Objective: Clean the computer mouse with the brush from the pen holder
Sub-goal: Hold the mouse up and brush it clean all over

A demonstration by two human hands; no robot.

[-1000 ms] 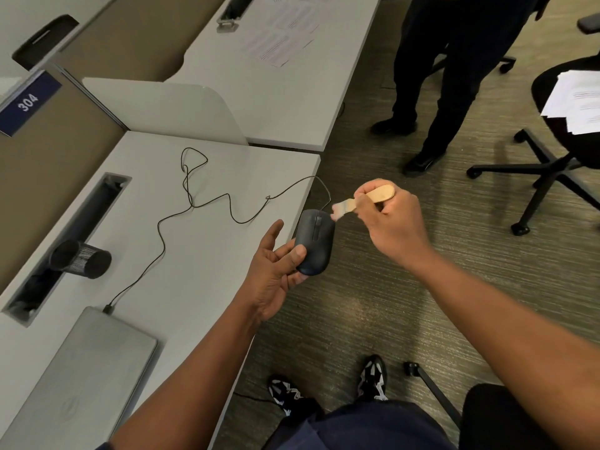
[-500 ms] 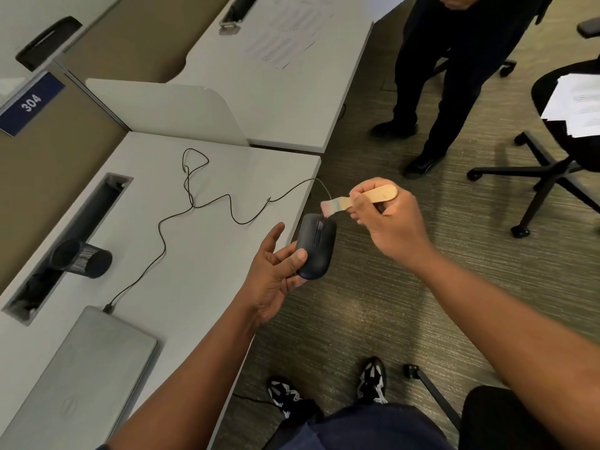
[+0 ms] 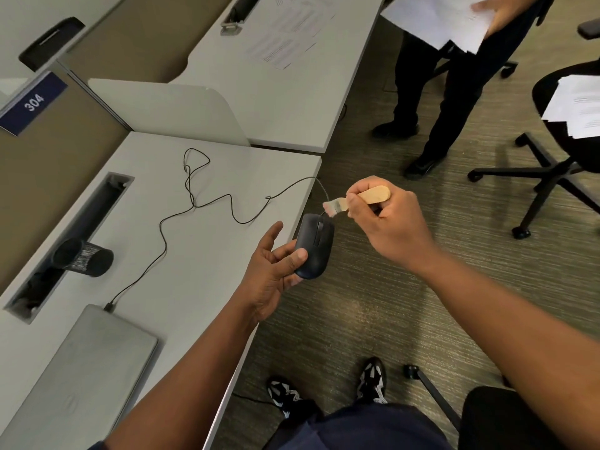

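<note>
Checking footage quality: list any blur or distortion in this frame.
Head view: wide-angle bending curves the desk edges; the bystander's paper sheets are smeared by motion; the brush bristles look soft; the mouse, left hand and right hand are fairly sharp; lighting is even.

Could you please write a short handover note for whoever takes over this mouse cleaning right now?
Left hand: holds the black wired mouse off the desk edge, thumb across its near end, fingers underneath.
Right hand: closed on the wooden-handled brush, bristles at the mouse's front end, by the cable; contact cannot be told.
Mouse cable trails across the desk to the closed laptop.
Mesh pen holder stands by the cable slot.
Done: brush fetched, mouse lifted.
Left: finish brushing, then probably return the brush and mouse.
</note>
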